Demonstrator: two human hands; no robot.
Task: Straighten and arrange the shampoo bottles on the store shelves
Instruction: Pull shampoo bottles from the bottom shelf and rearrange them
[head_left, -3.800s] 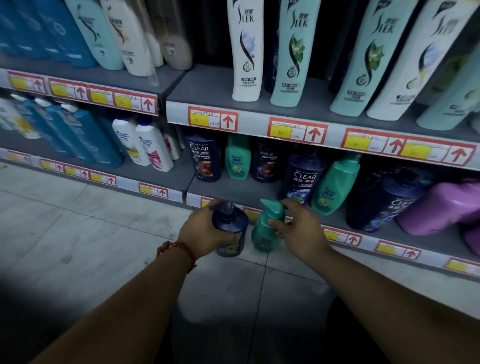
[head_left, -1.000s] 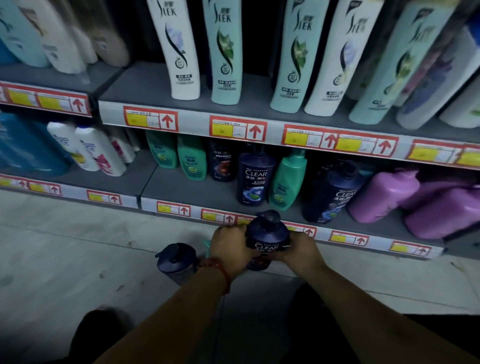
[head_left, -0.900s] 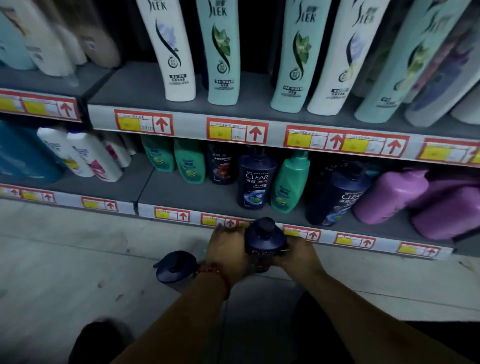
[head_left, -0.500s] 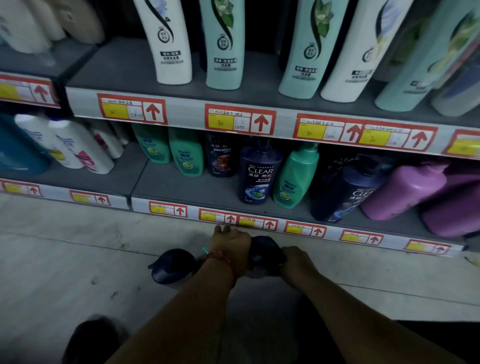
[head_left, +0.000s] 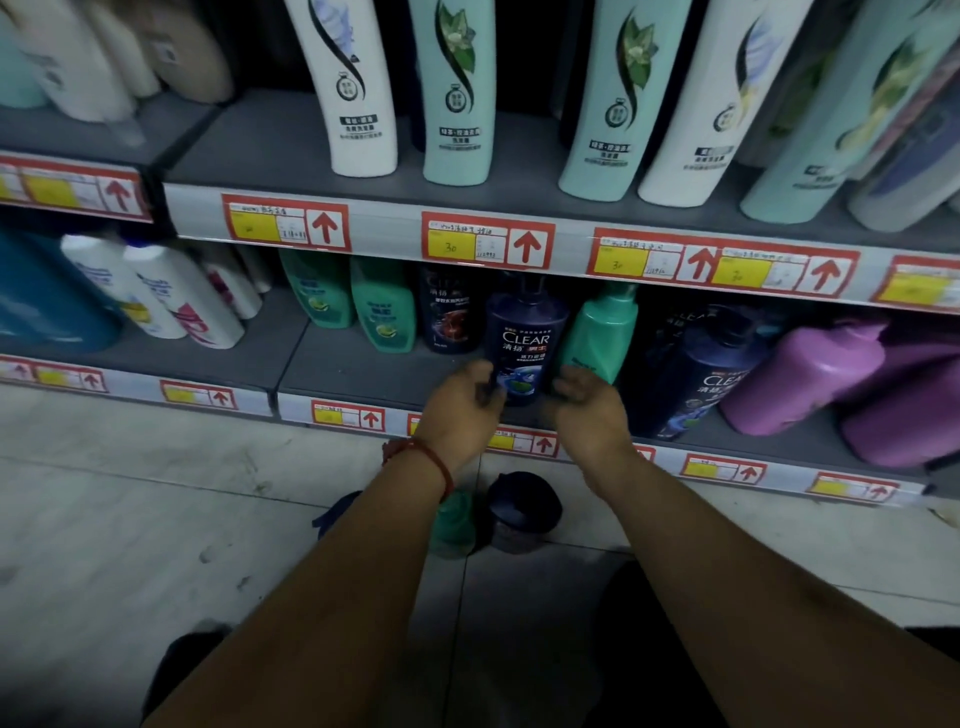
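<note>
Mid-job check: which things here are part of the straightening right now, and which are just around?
In play: CLEAR bottle between left hand and right hand; green bottle and dark bottle on floor.
Just there: price tags, purple bottles, top-shelf bottles.

CLEAR bottle on lower shelf, near front; loose bottle on floor below.

Dark CLEAR bottle on lower shelf, left hand and right hand flanking
</note>
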